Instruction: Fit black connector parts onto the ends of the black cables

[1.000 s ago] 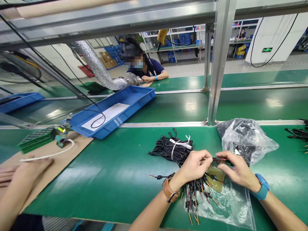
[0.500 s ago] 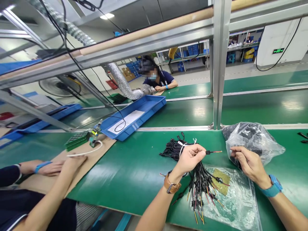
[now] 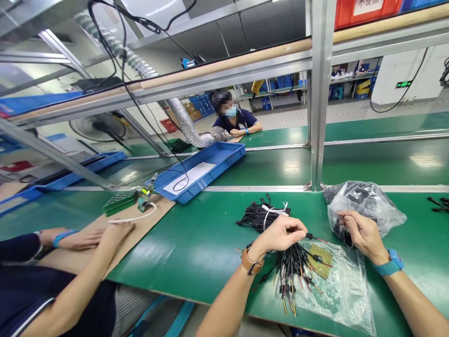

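A blue tray point(image 3: 224, 159) sits across the green bench point(image 3: 196, 243) with a white sheet and a black cable loop inside — beside it, brown cardboard point(image 3: 133, 224) carries green boards point(image 3: 120, 202). A co-worker's forearm point(image 3: 87, 271) rests there.

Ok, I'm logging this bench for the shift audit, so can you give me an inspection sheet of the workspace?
Surface: green bench, bare in the middle.
Job's things: loose leads fanned over a flat bag; tied bundle behind them; full bag at right.
Clutter: blue tray with a paper sheet; cardboard carrying green boards.
Hands: left hand pinches one lead; right hand grips the full bag's mouth.
Cables: black cable drops from overhead into the tray.
Surroundings: a co-worker's arms at left; another person across the line; fan behind.
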The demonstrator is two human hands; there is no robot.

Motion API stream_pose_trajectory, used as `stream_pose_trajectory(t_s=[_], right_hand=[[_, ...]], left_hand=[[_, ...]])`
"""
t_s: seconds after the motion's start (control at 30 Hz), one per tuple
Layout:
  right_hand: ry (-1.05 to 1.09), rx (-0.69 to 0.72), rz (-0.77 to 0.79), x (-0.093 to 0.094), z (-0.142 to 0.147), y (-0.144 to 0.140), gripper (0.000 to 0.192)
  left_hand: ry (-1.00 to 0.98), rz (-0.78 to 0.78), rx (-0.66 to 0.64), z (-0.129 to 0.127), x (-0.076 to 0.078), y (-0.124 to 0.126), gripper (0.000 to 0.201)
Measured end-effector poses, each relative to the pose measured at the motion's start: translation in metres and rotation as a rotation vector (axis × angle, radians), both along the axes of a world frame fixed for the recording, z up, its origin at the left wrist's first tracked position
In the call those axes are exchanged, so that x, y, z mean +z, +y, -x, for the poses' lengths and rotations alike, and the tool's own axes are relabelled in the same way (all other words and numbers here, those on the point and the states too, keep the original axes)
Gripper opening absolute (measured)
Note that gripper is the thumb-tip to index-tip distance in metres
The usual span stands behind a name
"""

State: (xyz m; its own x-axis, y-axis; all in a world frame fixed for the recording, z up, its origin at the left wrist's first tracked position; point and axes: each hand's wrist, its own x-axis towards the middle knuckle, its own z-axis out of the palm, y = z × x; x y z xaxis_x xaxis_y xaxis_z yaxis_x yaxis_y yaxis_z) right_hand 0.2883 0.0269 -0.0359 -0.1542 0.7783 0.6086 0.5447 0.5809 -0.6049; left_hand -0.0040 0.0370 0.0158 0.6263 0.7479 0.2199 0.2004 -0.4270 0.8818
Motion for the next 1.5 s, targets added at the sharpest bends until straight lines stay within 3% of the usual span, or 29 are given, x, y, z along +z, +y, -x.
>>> stream_pose_trajectory(t_s=[0.1, 0.2, 0.4, 0.57, 0.73, 0.83, 1.0, 1.13, 1.27, 1.5], right_hand=[[-0.018, -0.021, 0.013, -0.001, -0.006, 0.003, 0.025], [-0.035, -0.017, 0.023, -0.004, -0.009, 0.005, 0.027], [-0.072, 0.006, 0.032, -0.006, -0.009, 0.009, 0.03], [-0.101, -0.005, 0.063, -0.008, -0.01, 0.013, 0.033], [-0.11, -0.002, 0.059, -0.01, -0.013, 0.015, 0.034], [-0.119, 0.003, 0.052, -0.011, -0.014, 0.018, 0.035], [-0.142, 0.0, 0.032, -0.012, -0.015, 0.021, 0.039], [-0.169, -0.003, 0.016, -0.01, -0.016, 0.022, 0.039], [-0.177, -0.006, -0.01, -0.007, -0.016, 0.021, 0.039], [-0.165, 0.013, -0.036, -0.008, -0.012, 0.02, 0.032]], left_hand=[[0.138, -0.09, -0.208, 0.009, 0.012, 0.0, 0.025], [0.336, -0.219, -0.32, 0.015, 0.017, -0.005, 0.017], [0.817, -0.701, -0.364, 0.022, 0.008, -0.018, 0.048], [1.015, -1.09, -0.362, 0.023, 0.007, -0.007, 0.052], [1.058, -1.055, -0.455, 0.016, 0.001, 0.02, 0.028], [1.051, -1.012, -0.519, 0.01, -0.006, 0.027, 0.025], [1.021, -0.942, -0.497, 0.008, -0.007, 0.027, 0.025], [0.946, -0.856, -0.384, 0.027, 0.007, 0.026, 0.018], [0.85, -0.73, -0.143, 0.066, 0.027, 0.018, 0.009], [0.566, -0.436, 0.685, 0.145, 0.073, -0.005, 0.012]])
